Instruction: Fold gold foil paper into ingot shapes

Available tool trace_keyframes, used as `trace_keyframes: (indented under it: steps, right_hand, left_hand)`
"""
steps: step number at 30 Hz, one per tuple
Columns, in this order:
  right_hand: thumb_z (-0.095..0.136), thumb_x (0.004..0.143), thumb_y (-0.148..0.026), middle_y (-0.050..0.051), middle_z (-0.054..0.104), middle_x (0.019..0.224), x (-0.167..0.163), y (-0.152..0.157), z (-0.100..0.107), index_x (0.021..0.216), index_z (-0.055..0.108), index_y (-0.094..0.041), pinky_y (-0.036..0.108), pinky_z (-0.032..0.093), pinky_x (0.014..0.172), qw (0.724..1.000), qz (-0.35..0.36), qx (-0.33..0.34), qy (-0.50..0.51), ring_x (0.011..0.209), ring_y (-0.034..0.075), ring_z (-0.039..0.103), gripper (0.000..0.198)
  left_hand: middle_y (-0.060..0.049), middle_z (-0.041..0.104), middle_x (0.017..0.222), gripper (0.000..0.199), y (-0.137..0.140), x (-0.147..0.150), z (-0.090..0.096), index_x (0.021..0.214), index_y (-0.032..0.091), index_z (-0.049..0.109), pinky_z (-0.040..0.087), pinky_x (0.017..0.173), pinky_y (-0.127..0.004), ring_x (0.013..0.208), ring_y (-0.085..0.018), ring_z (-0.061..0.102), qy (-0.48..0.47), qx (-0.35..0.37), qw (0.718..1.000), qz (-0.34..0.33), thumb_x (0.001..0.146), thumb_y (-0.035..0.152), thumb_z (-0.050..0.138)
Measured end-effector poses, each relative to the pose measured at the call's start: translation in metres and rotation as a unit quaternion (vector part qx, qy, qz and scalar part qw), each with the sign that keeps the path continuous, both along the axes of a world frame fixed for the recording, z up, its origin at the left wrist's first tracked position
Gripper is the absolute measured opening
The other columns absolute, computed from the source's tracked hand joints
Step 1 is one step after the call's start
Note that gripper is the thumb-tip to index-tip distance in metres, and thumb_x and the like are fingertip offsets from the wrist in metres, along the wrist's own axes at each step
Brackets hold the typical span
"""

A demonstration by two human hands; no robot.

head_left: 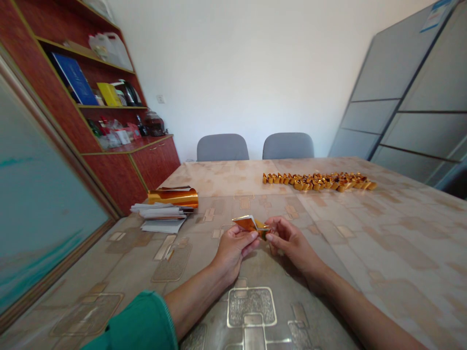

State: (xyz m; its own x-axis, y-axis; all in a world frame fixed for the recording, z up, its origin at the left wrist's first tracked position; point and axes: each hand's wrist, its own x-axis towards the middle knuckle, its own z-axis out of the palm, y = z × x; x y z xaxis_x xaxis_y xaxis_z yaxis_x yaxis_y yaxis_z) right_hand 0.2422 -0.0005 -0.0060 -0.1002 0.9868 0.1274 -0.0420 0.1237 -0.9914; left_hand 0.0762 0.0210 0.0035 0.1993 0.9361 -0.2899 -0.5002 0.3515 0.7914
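Note:
A partly folded piece of gold foil paper [245, 222] is held just above the table between my two hands. My left hand [235, 245] pinches its left and lower part, thumb on top. At the right end, the thumb and fingers of my right hand [290, 239] close on the same paper. A white underside shows along its upper flap; the fingers hide part of the folds. To the left lie a stack of white-backed paper sheets [162, 216] and a curled gold foil sheet [175, 198]. Several folded gold foil pieces [321, 181] stand in rows at the far right.
A patterned cover lies over the table [204, 311]. Two grey chairs [222, 147] stand behind its far edge. On the left is a red wooden cabinet [156, 163] with loaded shelves, and grey panelled doors [386, 92] rise on the right.

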Motion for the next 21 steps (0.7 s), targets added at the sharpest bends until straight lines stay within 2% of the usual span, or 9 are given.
trace_keyframes:
  steps: [5, 9, 13, 21]
  right_hand:
    - [0.069, 0.084, -0.046, -0.006, 0.048, 0.063, 0.003, 0.002, -0.003, 0.085, 0.053, -0.025, 0.025, 0.029, 0.046, 0.999, 0.016, -0.009, 0.029, 0.048, 0.011, 0.038, 0.026]
    - [0.072, 0.082, -0.042, -0.002, 0.056, 0.076, 0.006, 0.006, -0.004, 0.081, 0.053, -0.024, 0.026, 0.037, 0.050, 0.999, 0.016, 0.010, 0.027, 0.056, 0.012, 0.045, 0.026]
    - [0.072, 0.084, -0.042, -0.003, 0.055, 0.075, 0.008, 0.008, -0.002, 0.088, 0.054, -0.024, 0.025, 0.037, 0.050, 0.999, 0.030, 0.011, 0.028, 0.057, 0.012, 0.045, 0.025]
    - [0.069, 0.084, -0.044, 0.001, 0.058, 0.082, 0.011, 0.005, 0.003, 0.083, 0.055, -0.024, 0.027, 0.041, 0.055, 0.999, 0.023, 0.020, -0.027, 0.068, 0.016, 0.049, 0.025]
  left_hand:
    - [-0.004, 0.074, 0.078, 0.025, 0.002, -0.001, 0.000, 0.082, 0.012, 0.068, 0.059, 0.065, -0.016, 0.065, -0.010, 0.070, -0.001, -0.007, 1.000, 0.009, 0.068, 0.003, 0.086]
    - [-0.003, 0.073, 0.076, 0.022, 0.003, -0.001, 0.001, 0.079, 0.012, 0.068, 0.059, 0.068, -0.016, 0.066, -0.009, 0.069, -0.004, -0.011, 1.000, 0.021, 0.070, 0.001, 0.084]
    - [-0.003, 0.073, 0.077, 0.020, 0.004, -0.001, 0.001, 0.080, 0.011, 0.068, 0.059, 0.067, -0.016, 0.066, -0.009, 0.069, -0.006, -0.011, 1.000, 0.022, 0.071, -0.001, 0.082]
    - [-0.003, 0.073, 0.077, 0.025, 0.003, -0.001, 0.000, 0.080, 0.013, 0.067, 0.059, 0.070, -0.018, 0.067, -0.010, 0.070, -0.003, -0.004, 1.000, 0.017, 0.068, 0.003, 0.086]
